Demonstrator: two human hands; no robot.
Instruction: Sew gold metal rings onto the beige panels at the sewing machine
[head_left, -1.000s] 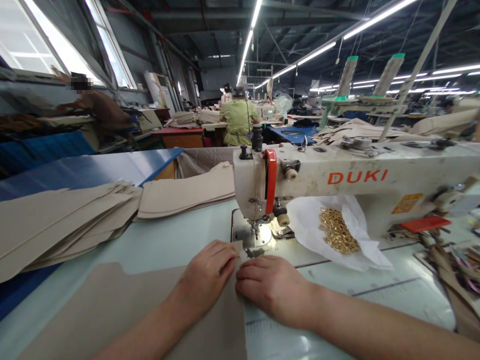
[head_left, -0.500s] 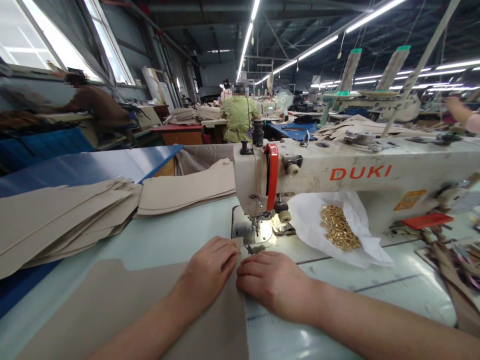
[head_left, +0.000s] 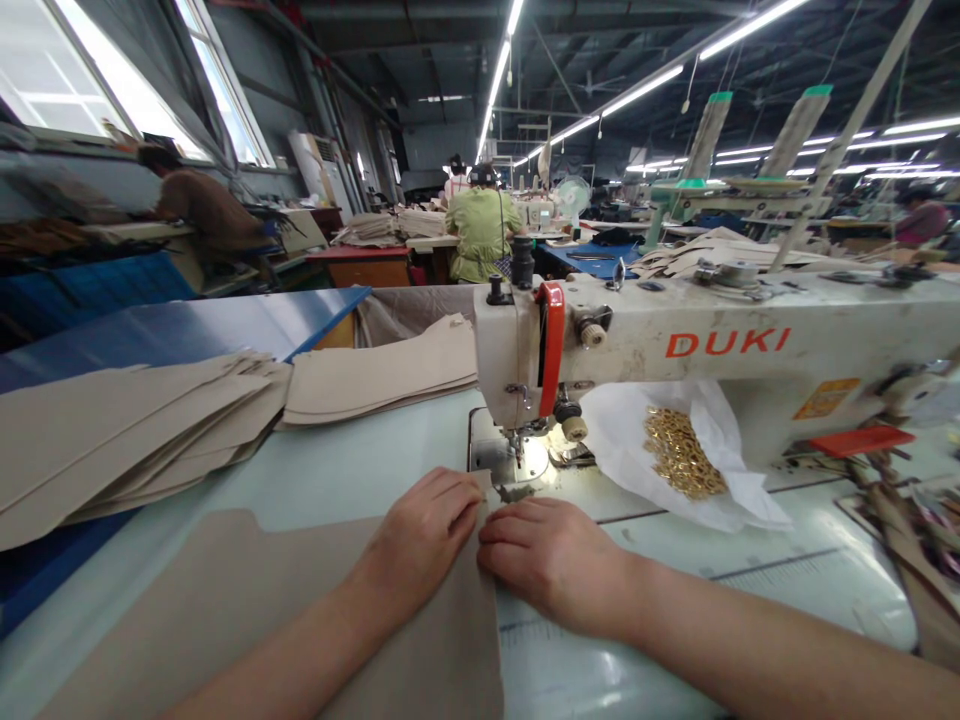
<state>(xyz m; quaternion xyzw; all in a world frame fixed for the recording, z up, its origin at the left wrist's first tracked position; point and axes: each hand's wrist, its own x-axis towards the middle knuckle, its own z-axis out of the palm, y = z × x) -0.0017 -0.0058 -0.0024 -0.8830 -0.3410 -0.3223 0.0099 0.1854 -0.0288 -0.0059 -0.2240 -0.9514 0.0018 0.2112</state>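
Note:
A beige fabric piece (head_left: 247, 600) lies flat on the pale table in front of a white DUKI sewing machine (head_left: 675, 350). My left hand (head_left: 424, 535) rests on the fabric near its right edge, fingers curled down against it. My right hand (head_left: 551, 560) presses on the same edge from the right, fingers bent and touching the cloth. Both hands sit just short of the needle and presser foot (head_left: 517, 465), where the fabric's far corner reaches the lit needle plate.
Stacks of cut beige pieces (head_left: 135, 430) lie at the left, and another stack (head_left: 382, 375) behind. A white bag of gold rings (head_left: 679, 450) sits under the machine arm. A red tab (head_left: 859, 440) and clutter lie at right. Other workers sit at distant tables.
Both hands and the fabric edge have crept slightly forward toward the needle; the view shifted a little.

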